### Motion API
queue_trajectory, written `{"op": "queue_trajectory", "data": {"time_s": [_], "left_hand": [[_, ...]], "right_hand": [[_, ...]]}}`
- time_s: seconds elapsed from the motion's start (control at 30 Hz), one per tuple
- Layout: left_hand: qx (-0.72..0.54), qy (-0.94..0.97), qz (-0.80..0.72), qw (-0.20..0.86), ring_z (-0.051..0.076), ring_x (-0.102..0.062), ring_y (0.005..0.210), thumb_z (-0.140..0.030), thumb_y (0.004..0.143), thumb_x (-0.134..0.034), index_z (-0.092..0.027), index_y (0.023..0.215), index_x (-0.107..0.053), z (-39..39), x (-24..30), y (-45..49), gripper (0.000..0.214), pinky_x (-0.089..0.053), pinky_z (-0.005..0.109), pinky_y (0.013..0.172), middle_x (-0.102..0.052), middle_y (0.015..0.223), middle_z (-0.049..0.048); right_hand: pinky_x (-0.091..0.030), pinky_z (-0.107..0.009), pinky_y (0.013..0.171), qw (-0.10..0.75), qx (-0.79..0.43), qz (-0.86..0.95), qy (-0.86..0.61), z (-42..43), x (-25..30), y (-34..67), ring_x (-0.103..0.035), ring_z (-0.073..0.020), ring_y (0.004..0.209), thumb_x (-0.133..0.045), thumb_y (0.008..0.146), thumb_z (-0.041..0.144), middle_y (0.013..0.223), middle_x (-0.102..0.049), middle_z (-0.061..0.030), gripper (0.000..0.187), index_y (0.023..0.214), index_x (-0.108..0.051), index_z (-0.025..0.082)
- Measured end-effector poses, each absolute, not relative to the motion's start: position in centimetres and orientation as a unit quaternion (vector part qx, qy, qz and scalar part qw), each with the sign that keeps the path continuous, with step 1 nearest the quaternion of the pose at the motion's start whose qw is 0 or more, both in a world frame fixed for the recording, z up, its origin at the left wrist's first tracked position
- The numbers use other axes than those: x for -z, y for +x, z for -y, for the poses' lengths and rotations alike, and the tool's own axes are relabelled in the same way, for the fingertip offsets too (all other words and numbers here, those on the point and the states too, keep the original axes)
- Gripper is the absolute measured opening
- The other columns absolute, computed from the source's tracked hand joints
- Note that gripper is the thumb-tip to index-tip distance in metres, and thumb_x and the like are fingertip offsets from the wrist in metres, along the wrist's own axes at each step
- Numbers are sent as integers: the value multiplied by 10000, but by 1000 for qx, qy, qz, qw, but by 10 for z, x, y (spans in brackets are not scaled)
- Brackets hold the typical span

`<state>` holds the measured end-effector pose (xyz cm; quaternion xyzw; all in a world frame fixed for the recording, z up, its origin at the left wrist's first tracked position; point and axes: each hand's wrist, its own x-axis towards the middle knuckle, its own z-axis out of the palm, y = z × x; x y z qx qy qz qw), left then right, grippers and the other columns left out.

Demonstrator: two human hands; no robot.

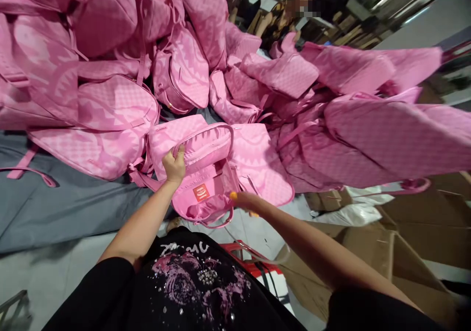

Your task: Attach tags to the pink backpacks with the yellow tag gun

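Observation:
A pink patterned backpack lies unzipped in front of me, its mouth spread toward my body. Inside its pink lining an orange-red label shows. My left hand grips the edge of the lifted front panel, thumb on top. At the opposite side of the opening, my right hand is closed on the bag's rim, with orange-yellow covers on some fingertips. The undersides of its fingers are hidden. A carry handle hangs at the near edge of the bag.
Pink backpacks are heaped behind and to both sides on a grey-covered table. Open cardboard boxes and white plastic bags stand at the right. A red stool is close by my body. Another person is at the back.

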<state>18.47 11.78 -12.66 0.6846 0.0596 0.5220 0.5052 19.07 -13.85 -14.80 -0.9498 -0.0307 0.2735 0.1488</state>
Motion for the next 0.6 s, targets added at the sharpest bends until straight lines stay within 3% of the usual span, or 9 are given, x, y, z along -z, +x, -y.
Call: {"op": "queue_trajectory", "data": {"time_s": [0.07, 0.17, 0.3, 0.37, 0.6], "left_hand": [[-527, 674, -69, 513, 116, -428, 570, -496, 909, -498, -115, 654, -546, -112, 130, 189, 461, -307, 251, 589, -488, 582, 27], [-532, 670, -54, 515, 112, -408, 570, -490, 913, -495, -122, 638, -511, -105, 134, 189, 460, -294, 251, 585, -471, 581, 22], [-510, 693, -18, 509, 100, -355, 552, -504, 918, -477, -138, 613, -442, -102, 133, 181, 478, -277, 250, 565, -391, 555, 0], [-501, 708, -6, 497, 98, -335, 550, -513, 919, -468, -144, 606, -416, -102, 130, 177, 486, -265, 251, 554, -361, 552, -5], [-514, 717, 7, 470, 97, -292, 546, -529, 900, -465, -160, 577, -348, -104, 119, 177, 505, -249, 257, 539, -311, 544, -7]], "right_hand": [[-459, -297, 473, 196, -402, 23, -894, 147, 162, 165, -493, -186, 441, -507, 973, 286, 563, -502, -97, 329, 728, -559, 73], [-332, -177, 393, 313, -505, 55, -802, 142, 187, 152, -362, -101, 389, -406, 1019, 438, 514, -446, -44, 472, 719, -521, 92], [-212, -155, 361, 700, -469, -30, -537, 120, 209, 167, -170, -76, 373, -198, 1038, 536, 490, -266, 49, 525, 811, -456, 139], [-176, -142, 373, 824, -394, -65, -401, 105, 215, 171, -79, -70, 390, -163, 1045, 520, 517, -157, 77, 494, 862, -440, 153], [-224, -130, 406, 921, -229, -115, -294, 92, 237, 143, -110, -81, 408, -123, 1047, 475, 564, -97, 64, 441, 848, -365, 164]]}}
